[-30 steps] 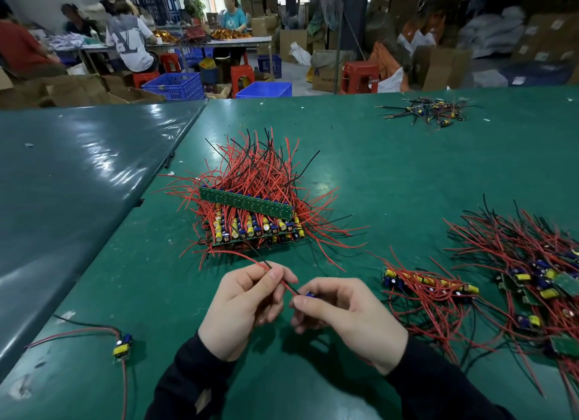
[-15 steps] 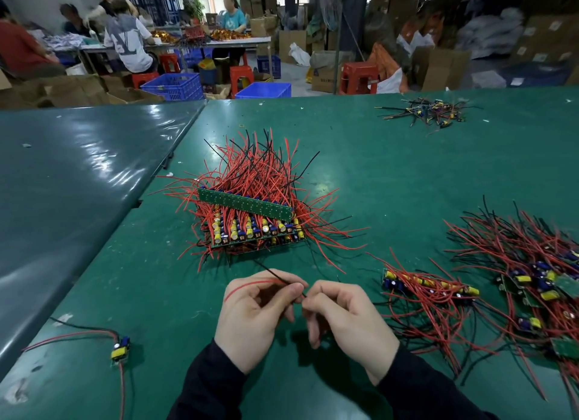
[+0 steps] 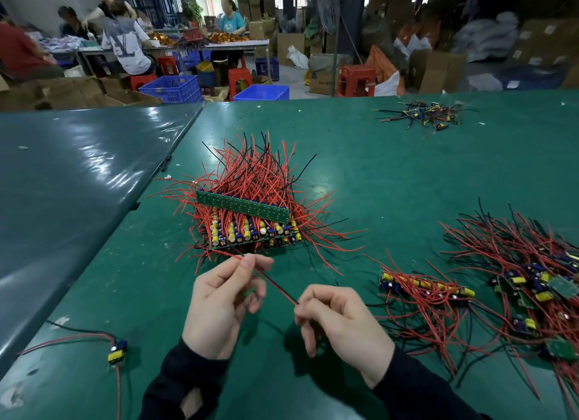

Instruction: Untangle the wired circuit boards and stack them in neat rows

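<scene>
A neat stack of circuit boards (image 3: pixel 250 228) with red and black wires fanning out sits in the middle of the green table (image 3: pixel 391 175). Just in front of it, my left hand (image 3: pixel 219 300) pinches a red wire (image 3: pixel 275 286) between thumb and forefinger. My right hand (image 3: pixel 338 322) pinches the same wire lower down, and the wire runs taut between the two hands. Whatever board hangs on that wire is hidden inside my right hand. A tangled pile of wired boards (image 3: pixel 532 281) lies at the right, with a smaller row of boards (image 3: pixel 423 286) beside it.
One loose board with wires (image 3: pixel 116 352) lies near the front left. A small heap of wired parts (image 3: pixel 426 114) sits at the far right. A second dark table (image 3: pixel 72 175) adjoins on the left. People sit at tables beyond, among crates, stools and cardboard boxes.
My hands were close together half a second ago. They have drawn apart, the left up and left, the right down and right, stretching the red wire straight between them.
</scene>
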`<state>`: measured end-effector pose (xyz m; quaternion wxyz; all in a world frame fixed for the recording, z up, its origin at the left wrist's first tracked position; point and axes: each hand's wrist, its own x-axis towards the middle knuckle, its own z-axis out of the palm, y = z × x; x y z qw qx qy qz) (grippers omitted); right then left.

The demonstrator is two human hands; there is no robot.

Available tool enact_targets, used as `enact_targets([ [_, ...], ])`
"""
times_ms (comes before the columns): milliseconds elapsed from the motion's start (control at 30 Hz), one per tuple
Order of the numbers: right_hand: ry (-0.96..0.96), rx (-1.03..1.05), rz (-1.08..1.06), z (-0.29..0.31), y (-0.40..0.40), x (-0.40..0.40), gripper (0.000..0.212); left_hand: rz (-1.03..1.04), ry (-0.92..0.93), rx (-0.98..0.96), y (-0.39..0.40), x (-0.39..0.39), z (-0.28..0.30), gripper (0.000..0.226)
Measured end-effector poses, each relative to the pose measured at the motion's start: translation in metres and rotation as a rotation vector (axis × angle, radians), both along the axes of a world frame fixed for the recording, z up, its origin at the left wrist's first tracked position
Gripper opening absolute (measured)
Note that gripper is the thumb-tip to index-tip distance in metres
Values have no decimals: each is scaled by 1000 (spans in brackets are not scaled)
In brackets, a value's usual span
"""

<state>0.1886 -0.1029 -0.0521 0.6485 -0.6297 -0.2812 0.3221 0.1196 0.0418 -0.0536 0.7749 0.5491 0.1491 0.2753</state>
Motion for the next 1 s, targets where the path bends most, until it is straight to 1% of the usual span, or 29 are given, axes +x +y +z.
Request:
enact_targets([
  [100,-35,-42,-19,-5,3,0,24,-19,-18,-105,-5,0,1,23],
  [167,-41,-79,-55,-9,3,1,26,-23,-27,-114,-8,2,1,22],
  [233,-51,-105,-77,-11,3,2,27,31,-27,-27,-8,3,0,23],
  [300,-58,-108,-65,-12,4,0,27,151,9,148,-6,4,-3,17],
  [333,-60,-106,-57,-12,6,-2,28,207,37,228,-5,5,-4,18],
  [367,-60,-104,-53,-12,7,-4,28,245,61,278,-5,6,-6,20],
  [400,-62,-103,-52,-12,7,-7,28,268,76,288,-4,6,-6,20],
  [567,-37,-115,-51,-11,-1,-13,28,280,52,109,2,4,-3,18],
  [633,-52,-146,-69,-9,-8,-17,21,261,41,0,1,2,-2,18],
  [700,-161,-215,-103,-8,-18,-25,4,233,22,-150,4,1,-1,19],
  [733,-218,-257,-140,-10,-26,-29,16,218,6,-222,7,0,0,20],
  [767,-255,-278,-162,-11,-35,-32,24,204,-9,-278,11,-1,0,21],
  [800,-288,-289,-180,-7,-44,-34,22,194,-22,-315,13,-1,1,23],
  [867,-395,-321,-132,6,-62,-34,5,164,-41,-347,15,-2,2,25],
  [933,-526,-308,-122,25,-78,-29,11,98,-41,-365,11,-1,2,30],
  [1000,-674,-279,-225,44,-94,-17,14,13,-15,-380,8,1,3,36],
])
